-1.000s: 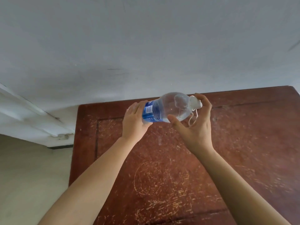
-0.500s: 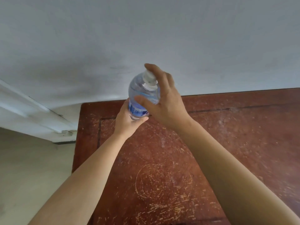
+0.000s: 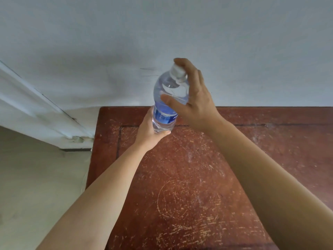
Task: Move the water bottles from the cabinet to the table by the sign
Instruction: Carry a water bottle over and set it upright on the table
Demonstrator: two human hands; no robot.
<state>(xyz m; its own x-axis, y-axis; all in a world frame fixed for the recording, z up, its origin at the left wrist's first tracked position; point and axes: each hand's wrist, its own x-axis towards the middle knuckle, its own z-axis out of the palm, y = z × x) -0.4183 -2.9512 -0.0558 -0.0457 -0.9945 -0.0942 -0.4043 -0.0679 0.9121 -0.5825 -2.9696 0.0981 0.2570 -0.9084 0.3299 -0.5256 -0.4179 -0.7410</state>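
The bottle is clear, with a blue label printed in white and a white cap. The desk is reddish-brown, flecked with pale scratches, and has a pale scratched ring at 6 o'clock. The wall at 12 o'clock is greyish white. The floor at 8 o'clock is beige.

Clear glossy plastic for the water bottle, smooth, with a shiny blue film label and a matt white plastic cap. Reddish-brown wooden table top, dull, badly scratched and scuffed pale. Matt painted wall, smooth. Pale floor, dull and even.
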